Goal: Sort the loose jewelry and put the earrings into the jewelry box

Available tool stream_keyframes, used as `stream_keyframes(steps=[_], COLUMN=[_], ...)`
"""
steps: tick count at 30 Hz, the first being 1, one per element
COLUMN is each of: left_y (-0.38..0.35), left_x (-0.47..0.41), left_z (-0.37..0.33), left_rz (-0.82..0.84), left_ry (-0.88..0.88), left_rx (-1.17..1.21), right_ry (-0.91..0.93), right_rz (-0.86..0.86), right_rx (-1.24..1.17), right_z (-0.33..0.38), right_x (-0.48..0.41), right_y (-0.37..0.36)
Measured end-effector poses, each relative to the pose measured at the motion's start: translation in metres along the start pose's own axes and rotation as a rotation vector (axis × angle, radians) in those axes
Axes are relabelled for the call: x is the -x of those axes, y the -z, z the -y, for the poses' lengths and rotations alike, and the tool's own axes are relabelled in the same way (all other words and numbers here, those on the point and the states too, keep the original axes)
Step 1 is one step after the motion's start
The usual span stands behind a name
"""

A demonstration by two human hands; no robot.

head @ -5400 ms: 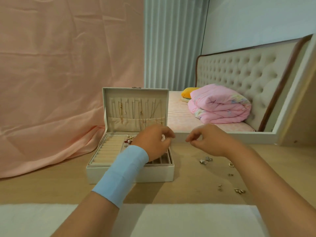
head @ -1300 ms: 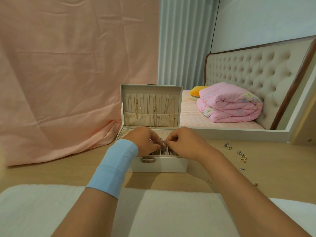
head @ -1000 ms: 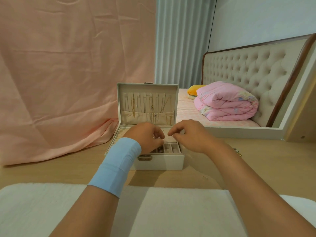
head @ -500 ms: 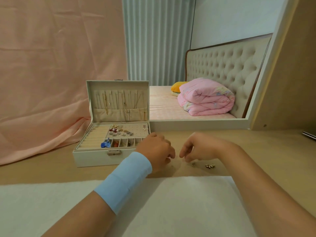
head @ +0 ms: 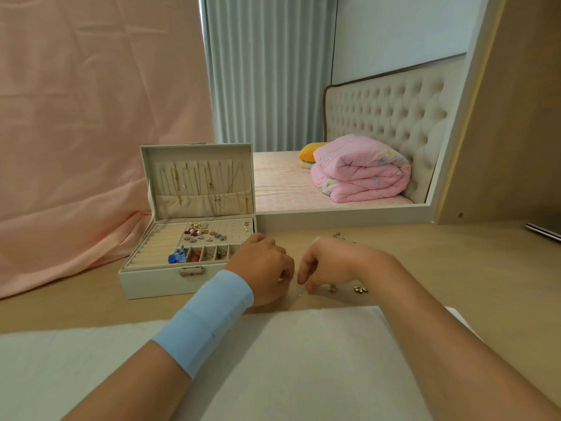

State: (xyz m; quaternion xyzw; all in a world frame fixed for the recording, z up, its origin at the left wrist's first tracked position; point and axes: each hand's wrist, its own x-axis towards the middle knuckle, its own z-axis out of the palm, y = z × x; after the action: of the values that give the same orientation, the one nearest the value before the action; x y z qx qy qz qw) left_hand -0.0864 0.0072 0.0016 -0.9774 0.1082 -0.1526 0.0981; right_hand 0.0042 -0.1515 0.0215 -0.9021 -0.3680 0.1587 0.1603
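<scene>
Several earrings (head: 203, 233) sat in the open jewelry box (head: 151, 281); just right of it the left hand (head: 264, 268) and right hand (head: 328, 265) curled over the table (head: 455, 268), any hold untellable; loose pieces (head: 360, 289) lay unsorted.

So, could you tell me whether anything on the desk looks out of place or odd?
Only the loose earrings scattered on the desk right of the jewelry box, some by the right hand, more farther back: unsorted, not spilled. The box sits open and level, with nothing visibly damaged.
</scene>
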Motion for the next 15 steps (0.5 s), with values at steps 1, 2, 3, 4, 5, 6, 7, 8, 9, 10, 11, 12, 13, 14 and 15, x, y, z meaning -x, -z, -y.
stream_keyframes(steps=[1, 2, 3, 4, 5, 6, 7, 8, 9, 10, 11, 12, 13, 14, 15], left_y=[0.002, 0.004, 0.005, 0.007, 0.008, 0.008, 0.008, 0.007, 0.007, 0.008, 0.008, 0.008, 0.009, 0.010, 0.012], left_x=[0.000, -0.001, -0.001, 0.000, 0.001, 0.001, 0.002, 0.002, 0.001, 0.001, 0.000, 0.000, -0.001, -0.001, 0.000], left_z=[0.003, 0.007, 0.010, 0.013, 0.015, 0.016, 0.017, 0.017, 0.018, 0.018, 0.020, 0.021, 0.023, 0.025, 0.028], left_rz=[-0.030, -0.052, -0.066, -0.073, -0.078, -0.085, -0.099, -0.122, -0.149, -0.166, -0.170, -0.162, -0.146, -0.125, -0.105], left_ry=[0.016, 0.032, 0.047, 0.065, 0.082, 0.096, 0.105, 0.107, 0.107, 0.109, 0.112, 0.116, 0.125, 0.143, 0.169], left_rx=[0.008, 0.021, 0.038, 0.061, 0.088, 0.116, 0.135, 0.141, 0.140, 0.147, 0.166, 0.192, 0.223, 0.256, 0.296], right_ry=[0.000, -0.001, -0.001, 0.000, 0.002, 0.005, 0.009, 0.014, 0.020, 0.025, 0.026, 0.022, 0.017, 0.015, 0.018], right_rz=[0.004, 0.011, 0.021, 0.029, 0.032, 0.032, 0.032, 0.033, 0.034, 0.034, 0.035, 0.034, 0.031, 0.020, 0.000], right_rx=[0.003, 0.003, 0.003, 0.008, 0.016, 0.021, 0.023, 0.025, 0.030, 0.034, 0.032, 0.026, 0.021, 0.017, 0.008], right_z=[0.001, 0.002, 0.003, 0.005, 0.006, 0.008, 0.008, 0.008, 0.008, 0.008, 0.008, 0.007, 0.006, 0.005, 0.004], right_x=[0.001, 0.002, 0.002, 0.003, 0.003, 0.003, 0.003, 0.002, 0.002, 0.001, 0.001, 0.000, 0.000, 0.000, 0.000], right_y=[0.000, -0.001, -0.002, -0.003, -0.004, -0.006, -0.007, -0.008, -0.009, -0.009, -0.010, -0.011, -0.012, -0.012, -0.012])
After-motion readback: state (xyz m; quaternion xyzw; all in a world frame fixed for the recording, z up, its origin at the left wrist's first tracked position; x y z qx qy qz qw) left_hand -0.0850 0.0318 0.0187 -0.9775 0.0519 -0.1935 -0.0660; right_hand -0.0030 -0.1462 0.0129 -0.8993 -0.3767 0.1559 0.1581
